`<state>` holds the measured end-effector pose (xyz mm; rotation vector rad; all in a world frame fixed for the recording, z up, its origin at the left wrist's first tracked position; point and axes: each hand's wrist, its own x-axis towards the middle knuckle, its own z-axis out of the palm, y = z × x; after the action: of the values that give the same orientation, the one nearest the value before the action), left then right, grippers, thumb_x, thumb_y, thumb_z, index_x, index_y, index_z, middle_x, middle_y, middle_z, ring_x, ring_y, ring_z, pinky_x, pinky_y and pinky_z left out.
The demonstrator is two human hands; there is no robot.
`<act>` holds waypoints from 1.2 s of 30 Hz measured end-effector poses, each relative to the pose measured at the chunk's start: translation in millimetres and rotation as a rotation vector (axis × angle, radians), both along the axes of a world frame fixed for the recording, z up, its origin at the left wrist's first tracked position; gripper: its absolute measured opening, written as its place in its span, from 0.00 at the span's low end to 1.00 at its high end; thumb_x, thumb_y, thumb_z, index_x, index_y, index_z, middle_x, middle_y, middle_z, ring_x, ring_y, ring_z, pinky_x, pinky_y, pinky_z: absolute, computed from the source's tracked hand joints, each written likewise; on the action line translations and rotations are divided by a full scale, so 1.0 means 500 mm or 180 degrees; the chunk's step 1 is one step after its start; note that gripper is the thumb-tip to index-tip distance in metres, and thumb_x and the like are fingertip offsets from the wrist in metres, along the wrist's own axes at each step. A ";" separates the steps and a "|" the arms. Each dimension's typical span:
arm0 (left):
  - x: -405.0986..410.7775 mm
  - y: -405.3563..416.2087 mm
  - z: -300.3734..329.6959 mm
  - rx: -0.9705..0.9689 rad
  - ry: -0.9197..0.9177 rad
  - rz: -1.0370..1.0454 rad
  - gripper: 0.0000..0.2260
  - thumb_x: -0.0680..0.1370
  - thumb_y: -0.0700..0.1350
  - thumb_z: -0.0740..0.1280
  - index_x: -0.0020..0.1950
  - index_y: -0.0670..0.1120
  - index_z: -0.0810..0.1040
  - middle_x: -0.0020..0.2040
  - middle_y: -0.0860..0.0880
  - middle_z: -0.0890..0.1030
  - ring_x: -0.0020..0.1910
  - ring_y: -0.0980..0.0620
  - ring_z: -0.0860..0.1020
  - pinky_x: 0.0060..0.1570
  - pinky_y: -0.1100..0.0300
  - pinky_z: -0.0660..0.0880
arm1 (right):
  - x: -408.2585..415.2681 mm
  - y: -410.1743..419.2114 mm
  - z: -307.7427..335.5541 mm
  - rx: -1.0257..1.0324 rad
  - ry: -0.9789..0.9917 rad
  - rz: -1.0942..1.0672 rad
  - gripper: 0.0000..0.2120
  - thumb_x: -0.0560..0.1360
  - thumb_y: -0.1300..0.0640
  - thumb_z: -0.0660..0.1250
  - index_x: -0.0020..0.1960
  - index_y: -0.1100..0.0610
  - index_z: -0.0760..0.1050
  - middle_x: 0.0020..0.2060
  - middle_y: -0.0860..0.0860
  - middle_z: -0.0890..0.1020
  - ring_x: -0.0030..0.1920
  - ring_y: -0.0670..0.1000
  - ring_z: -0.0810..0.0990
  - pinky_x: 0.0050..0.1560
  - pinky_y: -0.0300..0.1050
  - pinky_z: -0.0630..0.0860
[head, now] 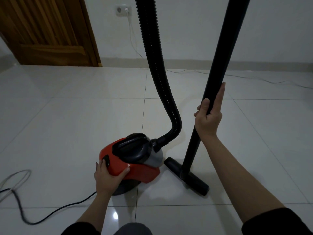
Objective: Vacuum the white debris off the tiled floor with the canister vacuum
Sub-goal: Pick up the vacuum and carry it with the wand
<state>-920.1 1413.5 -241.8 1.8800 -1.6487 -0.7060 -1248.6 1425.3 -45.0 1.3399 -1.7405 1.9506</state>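
Observation:
A red and black canister vacuum (pixel 135 160) sits on the white tiled floor (pixel 67 116) in front of me. My left hand (pixel 108 177) rests on its red rear end, fingers by the black button (pixel 106 161). A black ribbed hose (pixel 155 65) rises from the canister's front out of the top of the frame. My right hand (pixel 209 116) grips the black wand (pixel 218 65), which stands nearly upright. The wand's floor nozzle (pixel 186 175) lies flat on the tiles right of the canister. I can make out no white debris on the floor.
A black power cord (pixel 50 212) and a grey cable (pixel 15 180) trail over the floor at the left. A white cable (pixel 131 36) runs from the wall socket (pixel 123 10) down and along the floor to the right. A wooden door (pixel 47 31) stands at the back left.

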 end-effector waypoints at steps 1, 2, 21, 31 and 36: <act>0.001 0.001 0.004 -0.0003 -0.0003 -0.0013 0.57 0.57 0.71 0.73 0.75 0.37 0.64 0.72 0.38 0.68 0.72 0.37 0.65 0.71 0.41 0.63 | -0.001 -0.002 -0.001 -0.0031 -0.0010 -0.0020 0.26 0.84 0.47 0.54 0.78 0.42 0.48 0.40 0.55 0.81 0.29 0.53 0.75 0.32 0.52 0.78; 0.003 0.001 0.009 0.0009 -0.0010 -0.0033 0.56 0.58 0.71 0.75 0.75 0.37 0.65 0.72 0.39 0.68 0.71 0.37 0.66 0.70 0.42 0.65 | -0.002 -0.003 -0.002 -0.0058 -0.0020 -0.0042 0.27 0.84 0.52 0.55 0.79 0.44 0.48 0.35 0.49 0.77 0.29 0.53 0.74 0.32 0.53 0.79; -0.002 -0.003 -0.011 0.0161 -0.0022 -0.0148 0.54 0.64 0.63 0.77 0.78 0.36 0.56 0.77 0.37 0.59 0.77 0.37 0.55 0.74 0.41 0.58 | 0.000 -0.011 0.004 -0.0014 -0.0135 0.0069 0.26 0.80 0.36 0.50 0.76 0.38 0.48 0.57 0.67 0.80 0.31 0.47 0.75 0.34 0.50 0.79; -0.007 0.004 -0.013 0.0194 0.0152 -0.0089 0.57 0.61 0.68 0.70 0.79 0.39 0.53 0.78 0.37 0.56 0.78 0.39 0.51 0.74 0.40 0.56 | -0.008 -0.017 0.001 -0.0012 -0.0140 0.0097 0.25 0.81 0.37 0.50 0.75 0.37 0.47 0.57 0.69 0.79 0.30 0.48 0.75 0.33 0.51 0.79; -0.009 0.004 -0.015 0.0181 0.0187 -0.0129 0.56 0.62 0.68 0.70 0.79 0.40 0.52 0.78 0.38 0.55 0.78 0.40 0.50 0.74 0.40 0.55 | -0.016 -0.020 0.000 0.0020 -0.0148 0.0055 0.24 0.81 0.36 0.49 0.74 0.35 0.46 0.59 0.70 0.78 0.30 0.50 0.76 0.33 0.52 0.78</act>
<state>-924.5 1415.5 -249.1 1.8516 -1.6501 -0.8252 -1256.4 1415.4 -45.0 1.3261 -1.7631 2.0024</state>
